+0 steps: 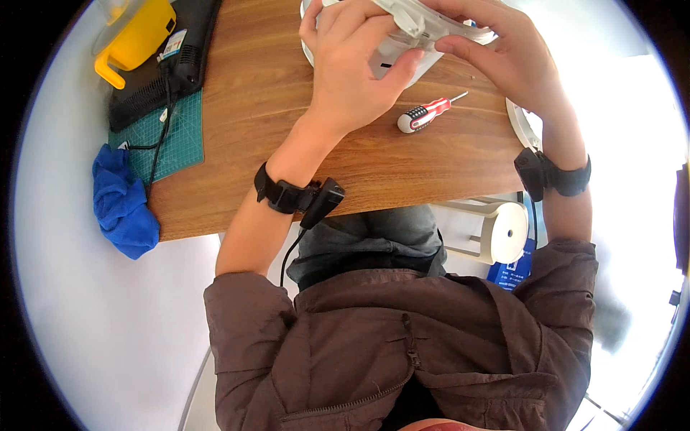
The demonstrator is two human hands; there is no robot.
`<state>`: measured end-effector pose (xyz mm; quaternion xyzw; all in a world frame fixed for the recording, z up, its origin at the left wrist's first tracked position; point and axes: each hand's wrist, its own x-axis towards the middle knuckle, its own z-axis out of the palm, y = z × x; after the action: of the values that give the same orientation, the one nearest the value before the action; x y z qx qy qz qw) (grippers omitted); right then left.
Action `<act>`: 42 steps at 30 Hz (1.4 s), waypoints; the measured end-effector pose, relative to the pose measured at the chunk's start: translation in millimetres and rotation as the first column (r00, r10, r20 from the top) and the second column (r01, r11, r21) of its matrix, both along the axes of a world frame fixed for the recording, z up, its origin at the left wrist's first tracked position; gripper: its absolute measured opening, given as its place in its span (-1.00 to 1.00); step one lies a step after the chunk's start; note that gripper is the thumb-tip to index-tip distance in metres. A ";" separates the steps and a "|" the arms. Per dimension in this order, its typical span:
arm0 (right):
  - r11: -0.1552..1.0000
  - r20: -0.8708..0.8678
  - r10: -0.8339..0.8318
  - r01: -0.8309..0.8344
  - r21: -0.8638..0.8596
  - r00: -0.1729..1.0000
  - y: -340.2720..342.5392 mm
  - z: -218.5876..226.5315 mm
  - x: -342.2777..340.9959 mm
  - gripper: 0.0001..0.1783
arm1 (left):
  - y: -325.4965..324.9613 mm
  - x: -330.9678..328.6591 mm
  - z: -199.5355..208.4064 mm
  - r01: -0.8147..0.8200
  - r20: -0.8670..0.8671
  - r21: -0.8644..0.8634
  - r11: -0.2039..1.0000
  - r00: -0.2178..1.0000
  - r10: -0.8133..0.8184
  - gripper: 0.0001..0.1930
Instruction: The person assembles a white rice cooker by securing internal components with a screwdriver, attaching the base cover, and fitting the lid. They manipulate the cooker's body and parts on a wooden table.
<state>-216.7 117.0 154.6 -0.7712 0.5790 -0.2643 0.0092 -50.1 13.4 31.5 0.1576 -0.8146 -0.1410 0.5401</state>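
At the far edge of my view, a white plastic housing [425,70] sits on the wooden table, its upper part cut off by the frame. My left hand [353,68] grips its left side, thumb along the wall and fingers bent over the top. From the right, my right hand [512,54] pinches the rim between thumb and fingers, close to a small clear-white fitting [410,20]. Just nearer to me lies a red, white and black screwdriver [430,115], its tip pointing right. A white curved part [523,128] shows partly behind my right forearm.
On the left are a yellow jug [144,34], a black device [159,79] with a cable, a green cutting mat [185,136] and a blue cloth [123,205] hanging over the table edge. Below the table's right side stand a cream stool [503,233] and a blue package [514,271].
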 end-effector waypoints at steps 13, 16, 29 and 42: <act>0.932 -0.261 -0.077 -0.024 -0.363 0.962 19.5 4.9 8.3 -0.46 | 24.1 2.4 22.9 0.585 -0.417 0.477 0.656 0.808 -0.417 -0.68; 0.926 -0.375 -0.093 -0.057 -0.372 0.923 25.4 11.0 13.7 -0.44 | 20.9 0.5 26.7 0.641 -0.531 0.514 0.570 0.760 -0.375 -0.74; 0.865 -0.540 -0.090 -0.203 -0.459 0.837 25.7 -4.8 -5.3 -0.44 | 12.0 9.4 50.0 0.508 -0.428 0.541 0.670 0.852 -0.300 -0.82; 0.924 0.900 0.056 0.319 -0.210 0.433 28.2 -97.5 43.5 -0.72 | 16.3 -2.7 33.9 0.845 -0.825 0.424 0.327 0.509 -0.246 -0.78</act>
<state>-173.2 145.3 57.1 -0.4546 0.4886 -0.7285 0.1544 -52.9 29.7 65.4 0.0141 -0.4203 -0.7214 0.5502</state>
